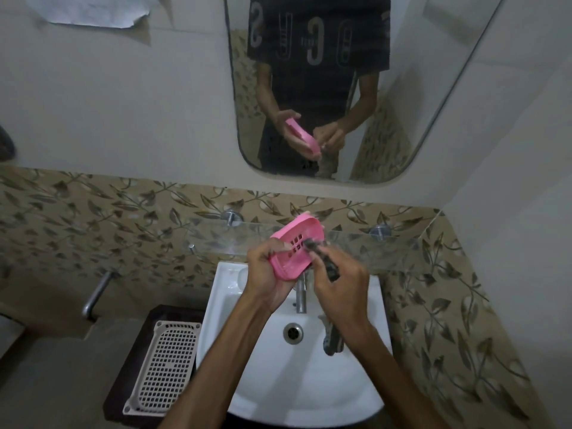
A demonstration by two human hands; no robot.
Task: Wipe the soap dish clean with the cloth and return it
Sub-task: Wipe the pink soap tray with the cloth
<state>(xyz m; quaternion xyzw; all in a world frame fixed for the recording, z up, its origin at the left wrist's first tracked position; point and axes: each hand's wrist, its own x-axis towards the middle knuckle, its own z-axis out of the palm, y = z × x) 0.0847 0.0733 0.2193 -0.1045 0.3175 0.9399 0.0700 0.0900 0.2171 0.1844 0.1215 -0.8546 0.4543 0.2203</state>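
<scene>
Over at the left, a beige perforated tray (163, 366) lay flat on a dark stand just beside the white sink (365, 394), and a metal bar (96, 292) jutted from the leaf-patterned tiles above it. The person stood square to the sink with both forearms reaching out over the bowl. The left hand (267, 274) held the pink soap dish (295, 249) up above the back of the sink — its fingers clenched around the dish's lower left edge, thumb across the near side. The dish was tilted, its slotted inside facing the person, its top end in front of the glass shelf (356, 246) on the wall. Just to the right, the right hand (340, 286) gripped a dark cloth (328, 267), the fingers closed on it and pressing a bunched end against the slotted middle of the dish. The rest of the cloth hung down below the wrist over the bowl, near the drain (292, 332). The chrome tap (300, 294) stood between the two hands, partly hidden by them. Up on the wall, the mirror (433, 88) showed the same grip from the front — dish in one hand, cloth in the other.
</scene>
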